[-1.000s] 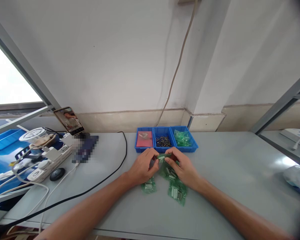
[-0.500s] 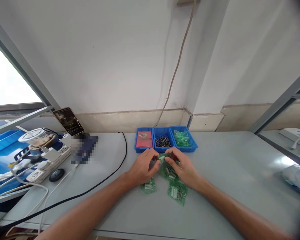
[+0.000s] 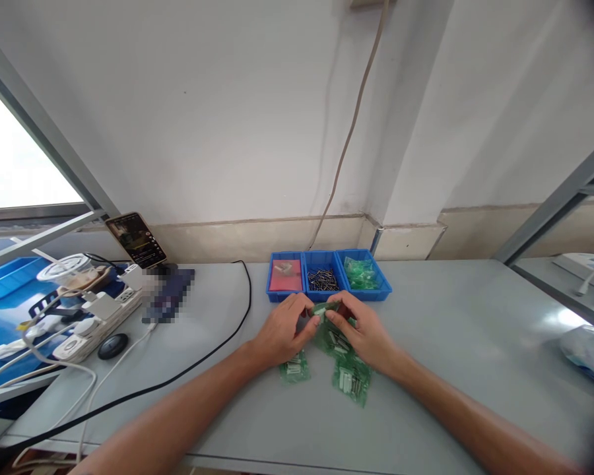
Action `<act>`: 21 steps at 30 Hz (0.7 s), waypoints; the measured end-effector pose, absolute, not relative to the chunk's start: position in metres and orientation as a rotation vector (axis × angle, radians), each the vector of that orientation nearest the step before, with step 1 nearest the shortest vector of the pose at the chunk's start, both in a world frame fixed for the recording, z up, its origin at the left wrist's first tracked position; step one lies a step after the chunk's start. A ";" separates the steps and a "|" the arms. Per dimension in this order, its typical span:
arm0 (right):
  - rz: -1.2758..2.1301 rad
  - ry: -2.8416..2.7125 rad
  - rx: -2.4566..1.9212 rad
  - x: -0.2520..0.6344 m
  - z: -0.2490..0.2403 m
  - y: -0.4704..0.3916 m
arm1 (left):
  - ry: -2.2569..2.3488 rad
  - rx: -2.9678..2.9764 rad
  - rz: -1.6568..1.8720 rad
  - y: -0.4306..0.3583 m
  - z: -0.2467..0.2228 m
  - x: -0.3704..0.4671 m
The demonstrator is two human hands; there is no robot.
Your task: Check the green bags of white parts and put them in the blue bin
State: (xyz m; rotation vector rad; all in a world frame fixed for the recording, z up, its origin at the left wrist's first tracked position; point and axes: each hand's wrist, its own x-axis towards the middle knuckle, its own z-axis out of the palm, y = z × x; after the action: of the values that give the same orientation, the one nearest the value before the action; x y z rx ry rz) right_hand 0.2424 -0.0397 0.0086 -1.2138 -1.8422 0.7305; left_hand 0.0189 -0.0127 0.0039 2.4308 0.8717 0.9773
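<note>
Between them, my left hand (image 3: pixel 286 328) and my right hand (image 3: pixel 362 330) pinch the top edge of a small green plastic bag (image 3: pixel 321 310). Both hands have thumb and fingers closed on it. Below my hands, several filled green bags (image 3: pixel 351 382) lie on the table, with pale and metallic pieces showing through. Another filled green bag (image 3: pixel 294 368) rests under my left wrist, partly covered. Just beyond my fingers stand three joined blue bins: a left bin (image 3: pixel 286 297) with a pink sheet, a middle bin (image 3: pixel 323 259) of screws, and a right bin (image 3: pixel 387 290) of green bags.
A black cable (image 3: pixel 198 361) crosses the grey table (image 3: pixel 426 409) on the left. Further left are a phone on a stand (image 3: pixel 136 239), a black mouse (image 3: pixel 113 346) and a power strip (image 3: pixel 74 346) with plugs. A clear plastic bag (image 3: pixel 587 349) lies at the far right.
Almost nothing differs. My left thumb has shifted slightly to the right on the small green bag; the bins and the bags on the table stay in place.
</note>
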 end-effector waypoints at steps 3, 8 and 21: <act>0.747 -1.841 -1.217 0.242 0.009 -0.040 | 0.877 2.436 0.984 -0.013 0.003 0.019; 0.753 -1.840 -1.217 0.242 0.009 -0.041 | 0.887 2.437 0.993 -0.012 0.001 0.019; 0.799 -1.706 -1.194 0.244 0.006 -0.037 | 0.926 2.433 1.022 -0.011 0.001 0.020</act>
State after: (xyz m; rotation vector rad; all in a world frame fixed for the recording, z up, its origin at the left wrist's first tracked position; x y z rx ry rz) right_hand 0.2441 -0.0368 0.0063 -1.1939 -1.7057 0.7994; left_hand 0.0204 -0.0111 0.0005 2.4326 0.9262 1.0223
